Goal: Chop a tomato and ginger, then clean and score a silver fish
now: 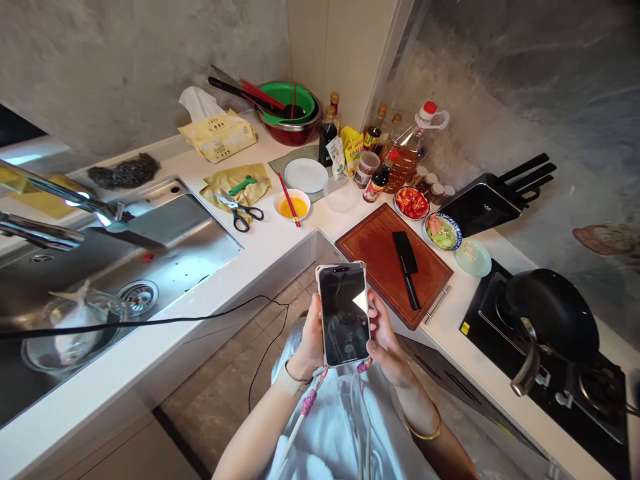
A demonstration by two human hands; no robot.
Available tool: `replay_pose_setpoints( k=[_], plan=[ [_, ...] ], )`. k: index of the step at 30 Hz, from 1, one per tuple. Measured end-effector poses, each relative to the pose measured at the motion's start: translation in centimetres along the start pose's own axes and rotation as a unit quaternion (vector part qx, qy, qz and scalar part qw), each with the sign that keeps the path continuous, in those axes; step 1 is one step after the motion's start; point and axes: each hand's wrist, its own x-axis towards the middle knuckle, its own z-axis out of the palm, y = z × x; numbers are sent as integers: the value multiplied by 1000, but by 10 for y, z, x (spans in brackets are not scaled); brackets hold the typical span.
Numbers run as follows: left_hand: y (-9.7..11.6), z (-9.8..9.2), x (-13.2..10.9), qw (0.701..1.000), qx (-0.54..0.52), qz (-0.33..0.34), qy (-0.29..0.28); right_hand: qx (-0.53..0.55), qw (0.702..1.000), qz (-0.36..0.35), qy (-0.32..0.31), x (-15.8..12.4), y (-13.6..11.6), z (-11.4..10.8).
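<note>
A smartphone (344, 317) in a pale case, with a dark screen and a bright reflection, is held upright before my body. My left hand (312, 340) grips its left edge. Around the right edge close the fingers of my right hand (386, 340), the thumb near the lower corner. A corded strap (310, 401) hangs from the case's bottom. Beyond the phone, a black cleaver (406, 263) lies on a brown cutting board (365, 240). Left of the board, red chopsticks (290, 200) rest across a bowl of beaten egg (300, 208).
A steel sink (185, 220) on the left holds a fish (77, 333) in a glass bowl. Scissors (241, 212) lie on a yellow cloth. To the right are bowls of cut tomato (413, 202) and other ingredients, a knife block (485, 203) and a wok (550, 313) on the stove. A black cable (190, 320) crosses the left side.
</note>
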Motion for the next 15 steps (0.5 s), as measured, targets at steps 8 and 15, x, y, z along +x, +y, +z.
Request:
replay_pose_setpoints(
  k=[8,15],
  plan=[
    [8,-4,-7,1000,-3,-22,21,-37,999,6,-13,-5,5,8],
    [9,-1,-8,999,-16,-22,38,-64,997,2,-32,-7,23,3]
  ],
)
